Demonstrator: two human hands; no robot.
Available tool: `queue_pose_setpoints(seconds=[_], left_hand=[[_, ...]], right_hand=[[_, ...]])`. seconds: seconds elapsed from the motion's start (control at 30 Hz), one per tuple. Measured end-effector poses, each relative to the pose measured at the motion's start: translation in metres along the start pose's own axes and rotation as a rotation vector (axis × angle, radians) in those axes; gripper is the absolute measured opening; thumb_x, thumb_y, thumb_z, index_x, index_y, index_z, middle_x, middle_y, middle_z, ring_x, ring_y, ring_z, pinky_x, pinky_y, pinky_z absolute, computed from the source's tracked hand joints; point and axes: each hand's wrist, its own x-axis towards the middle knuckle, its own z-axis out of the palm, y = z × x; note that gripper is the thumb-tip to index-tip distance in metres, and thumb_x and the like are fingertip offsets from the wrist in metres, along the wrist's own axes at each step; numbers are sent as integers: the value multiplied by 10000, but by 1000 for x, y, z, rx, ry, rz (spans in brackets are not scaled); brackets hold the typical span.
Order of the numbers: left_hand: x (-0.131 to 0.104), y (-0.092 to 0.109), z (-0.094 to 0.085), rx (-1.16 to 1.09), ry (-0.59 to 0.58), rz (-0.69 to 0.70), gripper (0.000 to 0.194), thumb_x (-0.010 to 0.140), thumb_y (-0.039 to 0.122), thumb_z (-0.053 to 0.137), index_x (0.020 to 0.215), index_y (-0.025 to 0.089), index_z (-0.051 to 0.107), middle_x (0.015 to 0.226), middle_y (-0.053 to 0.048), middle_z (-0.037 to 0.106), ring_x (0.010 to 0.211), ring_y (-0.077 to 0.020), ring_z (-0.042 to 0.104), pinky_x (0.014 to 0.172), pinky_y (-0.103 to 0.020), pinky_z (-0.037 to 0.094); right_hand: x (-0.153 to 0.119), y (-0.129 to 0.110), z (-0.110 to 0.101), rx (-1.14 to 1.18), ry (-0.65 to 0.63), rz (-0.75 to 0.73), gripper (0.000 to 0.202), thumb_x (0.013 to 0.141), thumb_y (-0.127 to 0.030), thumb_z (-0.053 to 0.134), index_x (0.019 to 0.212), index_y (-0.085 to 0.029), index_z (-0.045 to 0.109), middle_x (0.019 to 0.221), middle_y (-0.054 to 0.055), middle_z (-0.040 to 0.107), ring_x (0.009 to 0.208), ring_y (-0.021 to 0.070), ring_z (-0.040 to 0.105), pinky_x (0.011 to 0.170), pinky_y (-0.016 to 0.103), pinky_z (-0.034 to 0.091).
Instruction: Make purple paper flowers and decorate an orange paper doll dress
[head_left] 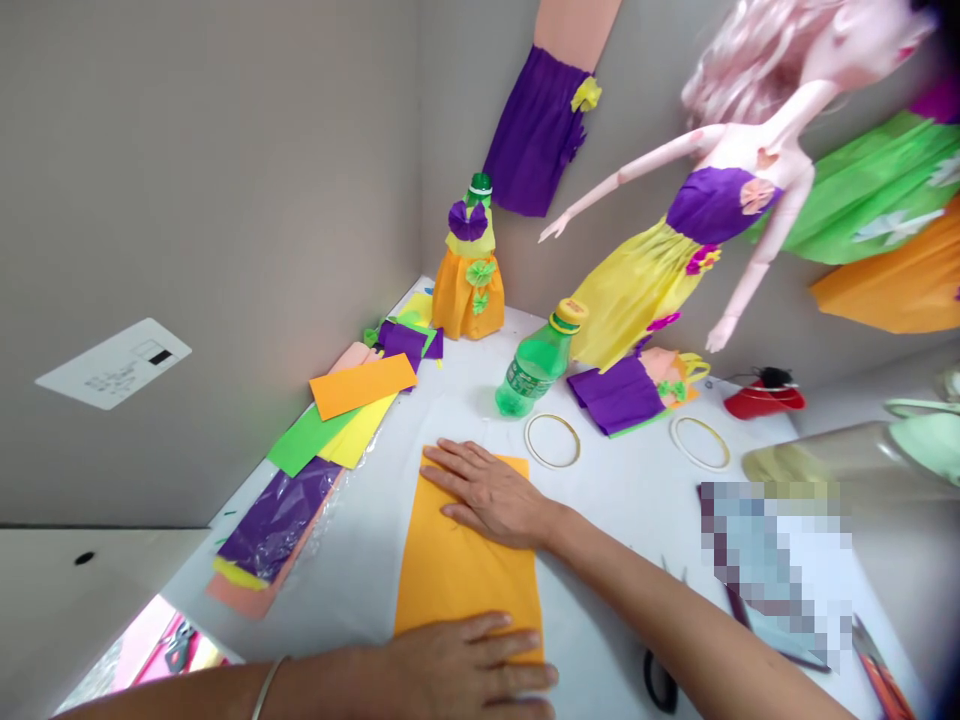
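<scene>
A sheet of orange crepe paper (pixel 472 575) lies flat on the white table (pixel 592 540). My right hand (pixel 487 492) rests palm down across its far end, fingers stretched out to the left. Nearer to me, my left hand (pixel 472 672) lies flat over the near part, fingers pointing right; a bangle circles that wrist. Both hands touch the paper and grip nothing. Under my right forearm, scissors with a black handle (pixel 660 682) are partly hidden.
Folded coloured papers (pixel 363 386) lie left. Behind stand a green bottle (pixel 534 365) and a bottle in a paper dress (pixel 469 290). Two bangles (pixel 553 441), a doll (pixel 697 205), a purple paper piece (pixel 619 395) and red-handled pliers or scissors (pixel 877 680) are also in view.
</scene>
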Motion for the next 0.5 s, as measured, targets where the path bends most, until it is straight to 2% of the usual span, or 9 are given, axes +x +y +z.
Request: queue_pose_setpoints(seconds=[0.07,0.13,0.23,0.3,0.4,0.5], left_hand=[[-2,2,9,-128,5,40,489,1032,235,196,1393,136,510,1469,-10,517,1422,-167,379,1187,-299,336],[-4,4,13,-302,-4,43,498,1032,241,199,1421,86,470,1456,-49,529,1419,-121,374,1202,-234,286],[-1,3,4,-497,4,-4,484,1039,269,235,1469,127,405,1450,-66,536,1404,-109,395,1195,-227,285],[3,-1,-10,-489,28,-38,467,1038,291,286,1481,187,390,1477,-53,508,1444,-141,324,1223,-296,242],[7,-10,-25,-370,23,-136,605,992,430,424,1496,106,339,1559,-143,364,1488,-251,205,1240,-414,168],[7,-12,-26,-276,-29,-157,727,949,469,498,1516,75,272,1599,-166,258,1491,-289,184,1235,-441,177]], right_hand=[[1,0,0,2,0,-1,527,1022,-405,400,1507,-212,334,1601,83,282,1496,221,158,1199,467,209],[1,2,-3,12,9,15,528,1023,-413,390,1507,-208,336,1592,92,302,1491,227,181,1197,469,219],[-1,4,-10,32,65,71,522,1031,-409,357,1505,-190,336,1575,110,337,1482,231,214,1194,476,233],[-2,3,-13,28,105,95,519,1034,-405,346,1498,-174,345,1572,120,338,1482,237,216,1193,482,234],[-1,-3,-9,3,116,92,568,1006,-463,410,1483,-158,370,1572,140,331,1481,256,215,1189,483,239],[4,-5,-1,-21,85,39,629,968,-513,476,1477,-157,379,1571,150,329,1480,262,212,1189,478,230]])
